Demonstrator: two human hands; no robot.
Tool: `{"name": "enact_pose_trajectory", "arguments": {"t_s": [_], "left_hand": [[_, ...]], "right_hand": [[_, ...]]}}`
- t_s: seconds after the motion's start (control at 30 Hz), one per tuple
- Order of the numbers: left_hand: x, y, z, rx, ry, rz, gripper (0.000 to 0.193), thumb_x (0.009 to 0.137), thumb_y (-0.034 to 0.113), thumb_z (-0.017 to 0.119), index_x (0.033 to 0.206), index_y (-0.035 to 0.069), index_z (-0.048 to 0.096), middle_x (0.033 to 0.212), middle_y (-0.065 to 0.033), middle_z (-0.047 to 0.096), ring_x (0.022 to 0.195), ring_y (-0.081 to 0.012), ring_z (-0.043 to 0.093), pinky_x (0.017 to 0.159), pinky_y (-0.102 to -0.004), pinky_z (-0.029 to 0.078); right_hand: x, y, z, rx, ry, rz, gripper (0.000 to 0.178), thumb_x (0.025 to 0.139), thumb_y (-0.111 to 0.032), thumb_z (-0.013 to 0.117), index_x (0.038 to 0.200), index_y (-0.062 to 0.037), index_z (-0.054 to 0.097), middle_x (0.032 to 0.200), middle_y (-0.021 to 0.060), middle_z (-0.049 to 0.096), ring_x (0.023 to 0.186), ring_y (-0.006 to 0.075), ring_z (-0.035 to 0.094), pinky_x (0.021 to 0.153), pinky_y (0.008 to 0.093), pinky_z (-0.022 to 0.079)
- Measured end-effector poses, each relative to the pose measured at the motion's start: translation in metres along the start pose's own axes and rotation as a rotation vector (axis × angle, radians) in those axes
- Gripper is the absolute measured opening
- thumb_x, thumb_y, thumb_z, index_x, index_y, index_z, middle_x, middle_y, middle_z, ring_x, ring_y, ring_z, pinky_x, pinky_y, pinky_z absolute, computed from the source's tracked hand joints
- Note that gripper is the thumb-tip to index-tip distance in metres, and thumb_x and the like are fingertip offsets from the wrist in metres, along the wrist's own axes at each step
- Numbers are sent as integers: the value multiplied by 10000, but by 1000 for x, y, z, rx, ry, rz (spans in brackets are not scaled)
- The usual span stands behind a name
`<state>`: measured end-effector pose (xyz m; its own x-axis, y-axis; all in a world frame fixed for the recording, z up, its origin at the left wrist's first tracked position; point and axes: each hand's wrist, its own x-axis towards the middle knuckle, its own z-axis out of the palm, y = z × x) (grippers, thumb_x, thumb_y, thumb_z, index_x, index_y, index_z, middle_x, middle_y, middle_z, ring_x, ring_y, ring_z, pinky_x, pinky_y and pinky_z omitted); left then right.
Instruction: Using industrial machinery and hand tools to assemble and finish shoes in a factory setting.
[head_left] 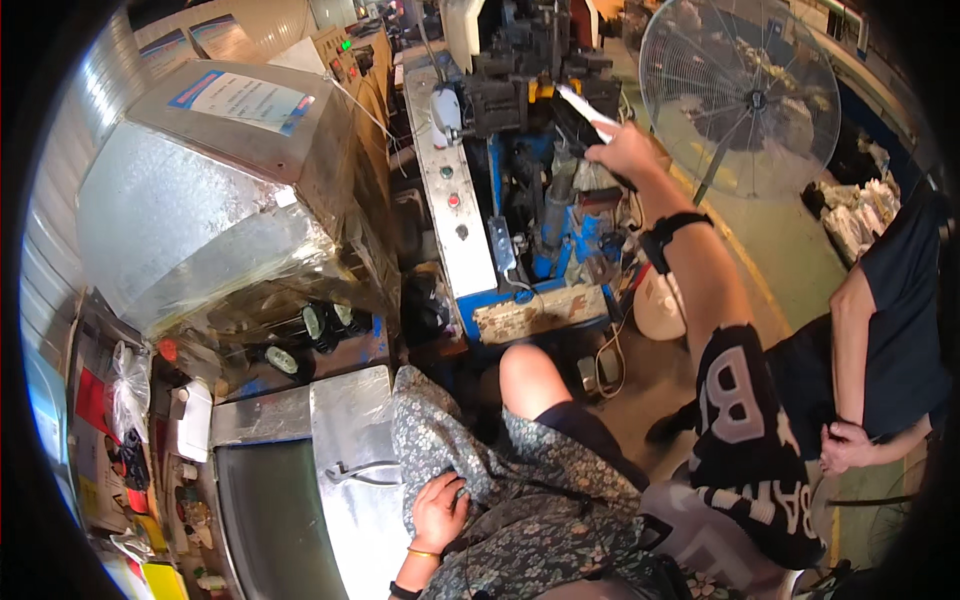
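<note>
My right hand point(628, 152) is closed round a long, slim white thing point(592, 112) whose kind I cannot make out. Its far end points at a dark, greasy machine point(540, 95), close to a small yellow part. A black band circles my right wrist. Down in my lap, my left hand point(440, 512) rests loosely on the flowered cloth point(480, 470), fingers slightly bent and holding nothing. Left of it, metal pliers point(360, 472) lie on a shiny metal sheet point(350, 415).
A white panel with buttons point(455, 200) runs along the machine's left side. A large metal hood point(210, 190) stands at the left, a round fan point(755, 100) at the far right. Another person point(880, 330) with hands together is close on my right. A white jug point(195, 420) stands left.
</note>
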<state>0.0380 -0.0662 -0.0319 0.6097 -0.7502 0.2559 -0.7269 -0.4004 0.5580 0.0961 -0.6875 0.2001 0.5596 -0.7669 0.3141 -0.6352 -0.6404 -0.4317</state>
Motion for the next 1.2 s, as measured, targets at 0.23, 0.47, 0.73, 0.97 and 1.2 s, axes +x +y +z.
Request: {"name": "enact_pose_trajectory", "arguments": {"t_s": [0.23,0.47,0.73,0.97,1.2], "left_hand": [[0,2,1,-14,23,-10,225,753,100,739,973,57,717,1089,-121,687,988,-328,647,862,-400,518],[-8,2,-3,-18,16,-7,211,778,131,730,978,66,720,1101,-113,688,986,-314,650,878,-391,520],[-3,-1,-4,-30,27,-22,207,773,111,729,976,71,716,1097,-101,687,977,-305,654,865,-386,523],[0,-4,-7,-69,38,-25,186,765,87,730,947,54,715,1074,-106,692,972,-309,654,860,-390,524],[-5,-9,-12,-107,38,-1,182,777,112,716,952,62,715,1079,-108,688,967,-312,655,856,-390,526]], "right_hand": [[2,-31,-10,-152,-105,-79,702,653,-431,734,1338,-412,585,1324,151,544,1177,412,562,1010,459,457],[-18,-44,7,-151,59,8,689,687,-428,747,1354,-408,574,1392,163,482,1199,426,530,1011,458,453],[11,-32,-14,-200,-133,-36,734,681,-430,753,1385,-372,554,1342,113,598,1184,313,598,997,414,473],[18,-40,-5,-283,-250,-80,798,640,-463,748,1402,-366,534,1372,135,576,1214,309,586,1004,437,474],[-40,-35,47,-343,-44,-81,760,807,-599,659,1486,-421,370,1553,266,219,1272,567,391,1025,565,406]]}}
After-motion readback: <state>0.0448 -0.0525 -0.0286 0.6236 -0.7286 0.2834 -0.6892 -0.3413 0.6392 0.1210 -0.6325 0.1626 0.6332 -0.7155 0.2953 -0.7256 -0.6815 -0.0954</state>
